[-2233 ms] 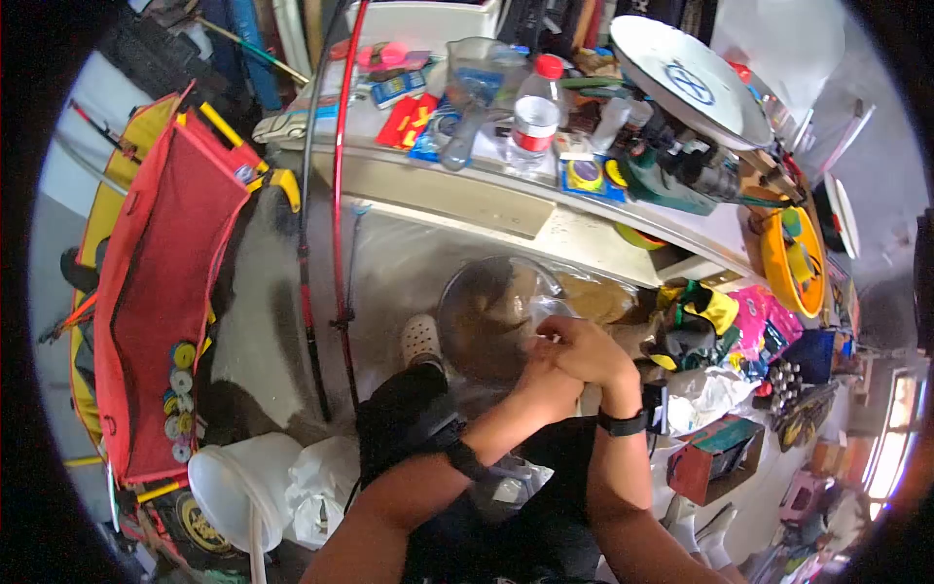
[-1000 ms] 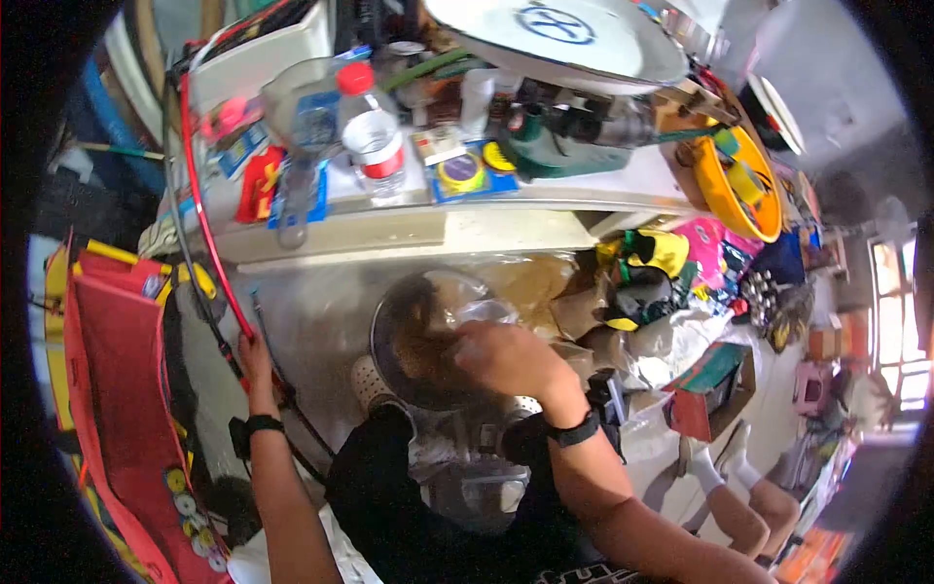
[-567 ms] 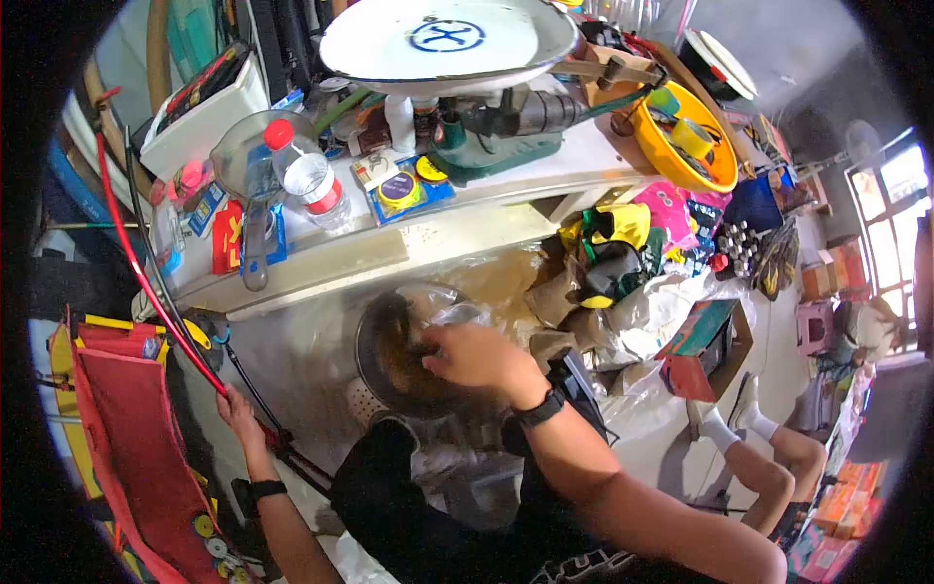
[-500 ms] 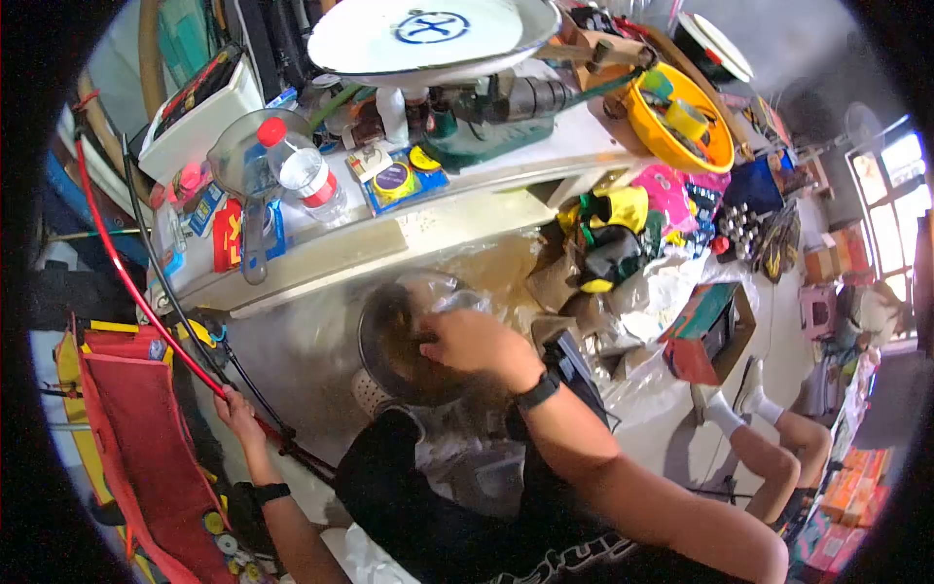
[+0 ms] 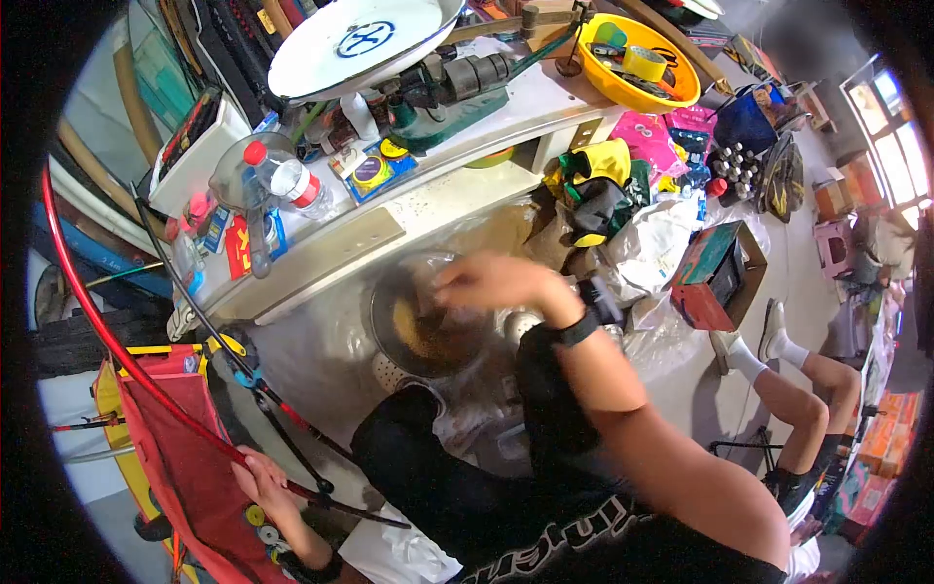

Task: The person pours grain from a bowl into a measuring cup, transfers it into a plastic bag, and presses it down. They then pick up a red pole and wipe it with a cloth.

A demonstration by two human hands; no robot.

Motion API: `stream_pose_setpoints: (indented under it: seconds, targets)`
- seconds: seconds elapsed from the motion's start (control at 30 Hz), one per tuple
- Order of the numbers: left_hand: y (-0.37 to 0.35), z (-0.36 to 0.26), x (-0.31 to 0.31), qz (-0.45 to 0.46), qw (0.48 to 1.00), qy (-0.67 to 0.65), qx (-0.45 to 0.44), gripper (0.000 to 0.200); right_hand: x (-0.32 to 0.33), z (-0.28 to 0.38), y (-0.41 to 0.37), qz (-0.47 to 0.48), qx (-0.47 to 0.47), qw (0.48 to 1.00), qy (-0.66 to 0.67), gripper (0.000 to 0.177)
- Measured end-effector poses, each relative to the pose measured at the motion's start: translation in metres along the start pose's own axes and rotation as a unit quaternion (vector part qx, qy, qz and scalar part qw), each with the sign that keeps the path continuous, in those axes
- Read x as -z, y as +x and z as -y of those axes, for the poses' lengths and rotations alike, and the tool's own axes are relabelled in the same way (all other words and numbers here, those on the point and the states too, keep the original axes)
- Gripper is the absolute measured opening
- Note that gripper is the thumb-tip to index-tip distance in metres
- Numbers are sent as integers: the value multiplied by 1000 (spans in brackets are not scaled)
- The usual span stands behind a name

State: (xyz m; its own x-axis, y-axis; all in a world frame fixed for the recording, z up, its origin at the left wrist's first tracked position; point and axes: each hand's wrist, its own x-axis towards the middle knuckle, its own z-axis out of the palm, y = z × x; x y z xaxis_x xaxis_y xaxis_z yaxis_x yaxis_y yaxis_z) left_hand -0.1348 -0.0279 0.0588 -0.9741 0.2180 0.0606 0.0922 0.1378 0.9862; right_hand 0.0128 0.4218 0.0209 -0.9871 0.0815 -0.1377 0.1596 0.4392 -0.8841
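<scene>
My right hand is above the right part of a dark round basin on the floor. Its fingers are smeared by motion, and anything between them cannot be made out. Inside the basin is some brownish material, blurred. At the lower left, my left hand has its fingers round a long red cable or hose, which bends up to the left edge of the view. A thin black rod with a light-blue joint crosses close to the red line.
A bench runs behind the basin, bearing a scale with a white pan, a bottle and a yellow basin. A red fabric seat stands left. An open box and another person's legs are at right.
My right hand has risen slightly and moved right from over the basin's middle. My left hand has moved lower and right with the red line. The whole view has shifted.
</scene>
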Motion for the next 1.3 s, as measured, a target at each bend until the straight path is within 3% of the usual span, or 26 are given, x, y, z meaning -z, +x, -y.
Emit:
stream_pose_setpoints:
  seconds: [0.1, 0.17, 0.2, 0.23, 0.27, 0.3, 0.33, 0.4, 0.47, 0.5, 0.53, 0.6, 0.67, 0.73, 0.77, 0.8, 0.83, 0.97, 1.0, 1.07, 1.1, 1.13, 1.2, 1.3]
  targets:
    - [-33, -41, -32, -10, 999, 28, 37, 22, 46, -65, -26, -106, -123, 986, -42, 30]
    - [-49, -47, -38, -5, 998, 45, 50, 22, 67, -168, -29, -156, -186, 963, -117, 29]
    - [-54, -47, -38, 3, 996, 61, 64, 21, 77, -187, -39, -219, -251, 940, -78, 33]
    - [-56, -45, -32, 52, 994, 68, 67, 25, 88, -232, -43, -257, -282, 904, -194, 40]
    - [-61, -45, -31, 48, 994, 69, 66, 25, 91, -262, -51, -374, -302, 859, -175, 45]
    - [-64, -45, -32, 91, 987, 114, 64, 29, 101, -261, -57, -399, -338, 833, -182, 44]
    - [-66, -46, -36, 133, 976, 159, 62, 34, 111, -299, -64, -409, -314, 831, -209, 44]
    - [-68, -50, -48, 157, 972, 164, 65, 39, 122, -297, -68, -429, -412, 781, -191, 48]
    - [-73, -38, -44, 147, 949, 276, -31, 35, 125, -316, -70, -481, -382, 765, -195, 57]
    - [-76, -14, -16, 134, 951, 273, 56, 39, 127, -333, -71, -483, -362, 769, -212, 64]
    - [-77, -19, -21, 126, 952, 273, 55, 39, 129, -315, -67, -481, -386, 764, -191, 67]
    - [-81, -36, -36, 254, 926, 262, 101, 30, 133, -308, -65, -461, -407, 769, -172, 71]
    - [-87, -21, -34, 217, 931, 274, 103, 36, 133, -334, -71, -454, -411, 764, -203, 68]
    - [-86, -5, -25, 244, 887, 391, 35, 38, 134, -336, -68, -336, -520, 763, -187, 51]
    - [-79, -43, -65, 243, 903, 350, 47, 40, 130, -333, -66, -318, -521, 760, -224, 40]
    - [-79, -43, -66, 237, 906, 348, 43, 40, 127, -330, -69, -300, -524, 753, -260, 31]
    - [-79, -43, -64, 258, 897, 353, 56, 41, 123, -311, -65, -325, -514, 751, -257, 25]
    - [-85, -42, -61, 278, 871, 400, 66, 41, 126, -284, -77, -515, -335, 779, -130, 38]
    - [-86, -38, -58, 284, 871, 395, 60, 41, 132, -280, -90, -528, -275, 803, -31, 36]
    - [-91, -33, -49, 301, 890, 339, 56, 39, 128, -227, -106, -592, -53, 759, 266, 32]
    - [-93, -37, -49, 303, 891, 334, 51, 39, 129, -190, -117, -561, 6, 737, 377, 31]
    - [-94, -42, -49, 315, 881, 346, 67, 38, 124, -168, -129, -565, 10, 736, 372, 31]
    - [-96, -51, -52, 329, 874, 350, 73, 38, 112, -127, -153, -466, 92, 655, 588, 41]
    - [-103, -70, -57, 338, 872, 344, 78, 37, 85, -50, -167, -395, 234, 570, 681, 50]
